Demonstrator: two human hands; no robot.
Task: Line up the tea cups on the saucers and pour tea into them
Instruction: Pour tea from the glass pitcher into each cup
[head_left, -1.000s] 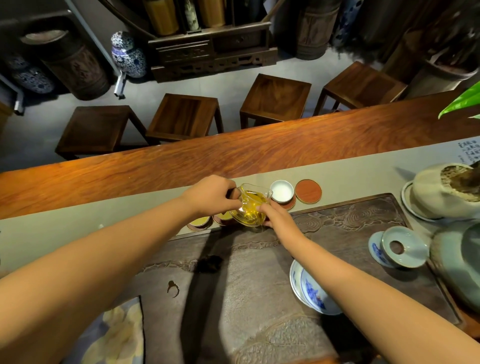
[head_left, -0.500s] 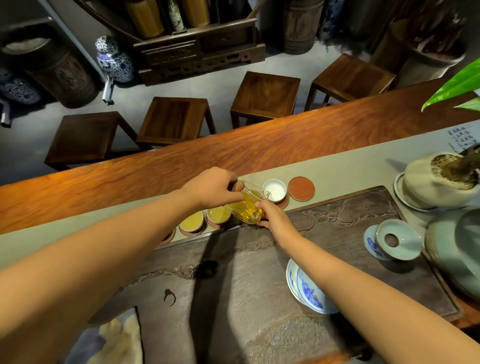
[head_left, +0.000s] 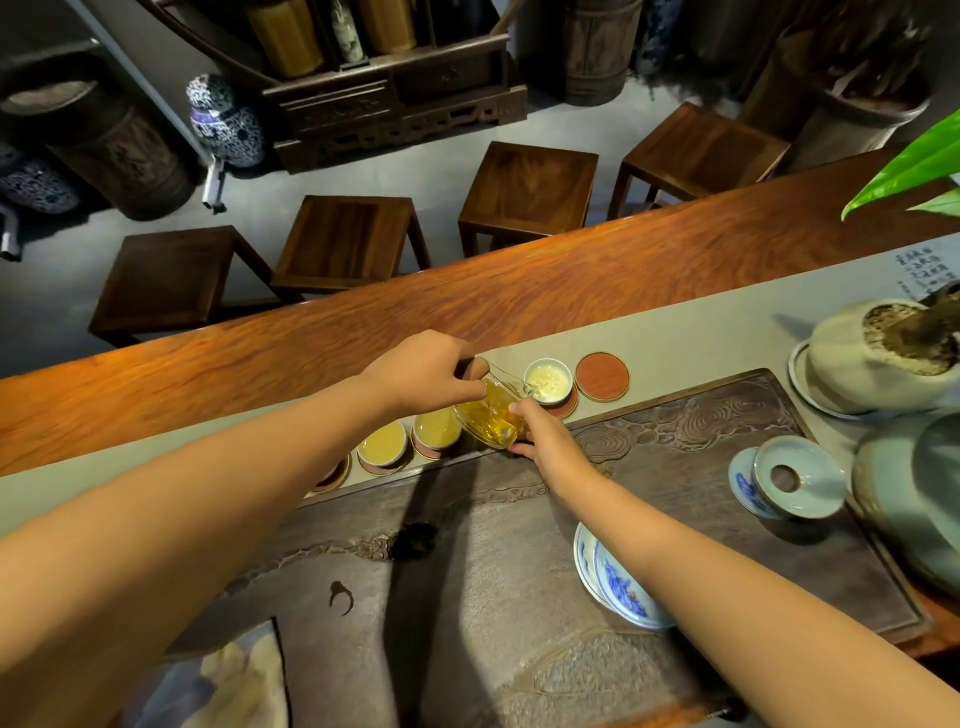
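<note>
A glass pitcher (head_left: 491, 415) of amber tea is tilted to the right, its spout over a small white cup (head_left: 548, 381) that holds a little tea. My left hand (head_left: 426, 370) grips the pitcher's handle from above. My right hand (head_left: 540, 439) supports the pitcher's base from below. Two cups full of tea (head_left: 437, 427) (head_left: 383, 445) stand on round saucers to the left of the pitcher. An empty red-brown saucer (head_left: 602, 375) lies to the right of the white cup. Another saucer (head_left: 332, 475) is partly hidden under my left arm.
The cups stand on a grey runner (head_left: 675, 332) along the far edge of a carved dark tea tray (head_left: 701, 431). On the tray are a blue-and-white bowl (head_left: 621, 587) and a celadon lid on a saucer (head_left: 795, 475). A potted plant (head_left: 878, 353) stands at the right.
The pitcher has tipped further toward the white cup, which now holds some tea. The view has shifted, so the two filled cups on the left show more fully.
</note>
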